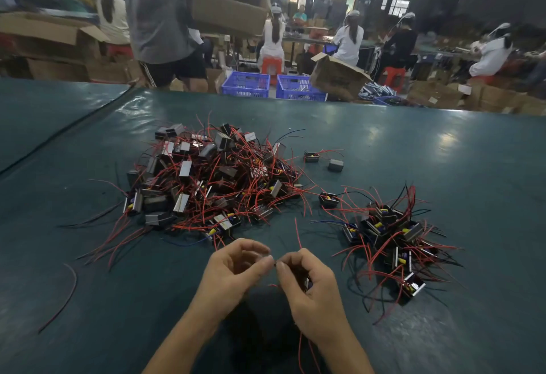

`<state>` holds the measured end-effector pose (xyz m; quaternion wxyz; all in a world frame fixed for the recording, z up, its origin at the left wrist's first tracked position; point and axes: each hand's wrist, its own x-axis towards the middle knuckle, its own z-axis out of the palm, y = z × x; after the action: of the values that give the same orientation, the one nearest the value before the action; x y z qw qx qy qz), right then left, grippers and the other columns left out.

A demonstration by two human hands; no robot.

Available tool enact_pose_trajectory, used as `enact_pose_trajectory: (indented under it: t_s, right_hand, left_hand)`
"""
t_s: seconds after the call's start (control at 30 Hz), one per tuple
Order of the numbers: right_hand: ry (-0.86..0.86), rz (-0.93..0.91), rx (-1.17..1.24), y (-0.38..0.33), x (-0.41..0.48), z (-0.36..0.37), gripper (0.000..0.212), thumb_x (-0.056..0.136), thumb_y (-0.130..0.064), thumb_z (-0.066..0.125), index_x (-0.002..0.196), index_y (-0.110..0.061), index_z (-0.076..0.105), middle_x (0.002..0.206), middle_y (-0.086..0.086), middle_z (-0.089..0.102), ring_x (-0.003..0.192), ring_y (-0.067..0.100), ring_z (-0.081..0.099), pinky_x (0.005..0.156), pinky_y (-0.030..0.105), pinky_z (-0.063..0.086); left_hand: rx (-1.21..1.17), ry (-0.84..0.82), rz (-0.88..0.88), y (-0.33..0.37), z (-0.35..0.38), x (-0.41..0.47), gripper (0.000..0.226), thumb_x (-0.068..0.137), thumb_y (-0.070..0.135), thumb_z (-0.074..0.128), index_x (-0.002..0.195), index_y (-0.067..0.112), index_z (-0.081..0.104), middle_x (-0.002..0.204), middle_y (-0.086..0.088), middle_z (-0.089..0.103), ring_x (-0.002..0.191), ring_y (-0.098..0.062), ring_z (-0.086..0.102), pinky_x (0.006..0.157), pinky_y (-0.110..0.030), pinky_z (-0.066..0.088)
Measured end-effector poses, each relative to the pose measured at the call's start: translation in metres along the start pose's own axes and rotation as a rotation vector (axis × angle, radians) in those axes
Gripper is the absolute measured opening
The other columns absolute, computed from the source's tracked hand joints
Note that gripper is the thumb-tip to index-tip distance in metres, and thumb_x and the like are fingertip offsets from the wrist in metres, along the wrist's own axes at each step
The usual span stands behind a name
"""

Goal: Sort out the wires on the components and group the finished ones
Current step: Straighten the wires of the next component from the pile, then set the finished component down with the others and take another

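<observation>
Hands meet by the dark green tabletop's (443, 152) near edge: my left hand (236, 268) pinches a thin wire (275, 264), right hand (310, 285) grips a small black red-wired component (307, 283).

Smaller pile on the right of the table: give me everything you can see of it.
The smaller pile lies on the green table, right of the big heap. It holds roughly a dozen small boxy components, dark bodies with shiny metal frames and yellow and blue parts, tumbled at mixed angles. Thin red and black wires, plus a blue one, stick out loosely all round. Neither hand touches it; the right hand is nearest, to its left.
</observation>
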<state>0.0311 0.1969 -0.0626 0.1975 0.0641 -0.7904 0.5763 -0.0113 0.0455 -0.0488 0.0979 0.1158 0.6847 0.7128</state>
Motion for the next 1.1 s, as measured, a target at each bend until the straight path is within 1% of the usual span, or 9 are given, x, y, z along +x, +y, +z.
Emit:
enact_pose_trajectory:
  t_s: [0.1,0.23,0.37,0.47,0.67,0.8,0.9,0.97,1.1]
  right_hand:
    - [-0.011,0.039,0.043,0.0,-0.001,0.0,0.013,0.093,-0.008,0.062,0.083,-0.016,0.066,0.075,-0.002,0.062,0.069,0.017,0.06,0.065,0.044,0.057]
    - [-0.014,0.036,0.057,-0.001,-0.001,0.001,0.014,0.093,-0.007,0.062,0.083,-0.014,0.067,0.076,0.001,0.062,0.069,0.015,0.061,0.064,0.027,0.055]
    - [0.007,0.012,-0.016,0.0,0.0,0.002,0.014,0.092,-0.007,0.063,0.082,-0.016,0.066,0.075,-0.002,0.061,0.068,0.012,0.06,0.062,0.019,0.05]
    - [0.001,0.006,-0.059,0.001,-0.001,0.002,0.014,0.092,-0.01,0.064,0.082,-0.02,0.065,0.076,-0.003,0.06,0.068,0.015,0.06,0.061,0.027,0.051]
    - [0.014,-0.032,-0.076,-0.005,0.001,0.001,0.009,0.091,-0.023,0.062,0.082,-0.025,0.064,0.076,-0.007,0.06,0.069,0.016,0.06,0.061,0.03,0.052]
    - [0.009,-0.082,-0.138,-0.015,0.007,-0.002,0.013,0.091,-0.019,0.065,0.082,-0.028,0.063,0.075,-0.01,0.059,0.067,0.015,0.06,0.06,0.035,0.054]
    - [0.174,-0.101,-0.199,-0.026,0.02,-0.022,0.016,0.09,-0.012,0.067,0.081,-0.025,0.064,0.07,-0.011,0.063,0.064,0.006,0.061,0.06,0.023,0.052]
    - [0.338,-0.097,-0.258,-0.035,0.032,-0.047,0.015,0.089,-0.011,0.069,0.082,-0.024,0.065,0.068,-0.013,0.064,0.064,0.002,0.062,0.061,0.015,0.048]
    - [0.667,-0.099,-0.417,-0.052,0.054,-0.097,0.01,0.087,-0.02,0.071,0.082,-0.025,0.065,0.068,-0.019,0.062,0.059,0.001,0.061,0.059,0.016,0.05]
  left_hand:
    - [0.246,-0.017,0.28,-0.003,-0.005,-0.001,0.01,0.076,0.034,0.073,0.086,0.031,0.075,0.076,0.002,0.071,0.061,-0.006,0.061,0.055,-0.022,0.048]
    - [0.351,-0.018,0.371,-0.006,-0.01,0.0,0.008,0.078,0.036,0.073,0.083,0.029,0.074,0.075,0.009,0.068,0.061,-0.008,0.06,0.057,-0.019,0.047]
    - [0.337,0.017,0.235,-0.007,-0.005,0.0,0.01,0.08,0.034,0.073,0.076,0.025,0.072,0.065,0.004,0.066,0.054,-0.004,0.055,0.052,-0.019,0.043]
    - [0.315,-0.041,0.135,-0.006,-0.007,0.002,0.013,0.083,0.029,0.073,0.074,0.021,0.07,0.061,0.005,0.064,0.055,-0.004,0.054,0.054,-0.021,0.043]
    - [0.059,-0.134,-0.055,-0.002,-0.005,0.003,0.018,0.077,0.04,0.068,0.067,0.025,0.07,0.054,0.003,0.056,0.047,-0.007,0.047,0.045,-0.016,0.036]
    - [-0.177,-0.104,-0.136,-0.002,-0.002,0.004,0.022,0.074,0.037,0.07,0.062,0.019,0.068,0.055,0.0,0.053,0.047,-0.009,0.043,0.044,-0.018,0.033]
    - [-0.358,-0.04,-0.166,-0.001,-0.002,0.003,0.02,0.078,0.034,0.065,0.071,0.016,0.073,0.066,-0.001,0.061,0.051,-0.008,0.05,0.046,-0.016,0.037]
    - [-0.356,-0.025,-0.157,0.0,-0.004,0.003,0.023,0.079,0.035,0.062,0.078,0.016,0.074,0.069,-0.002,0.062,0.053,-0.008,0.049,0.047,-0.018,0.033]
    - [-0.285,-0.002,-0.17,-0.001,-0.004,0.003,0.026,0.079,0.037,0.061,0.082,0.014,0.072,0.07,-0.002,0.062,0.052,-0.007,0.049,0.046,-0.018,0.03]
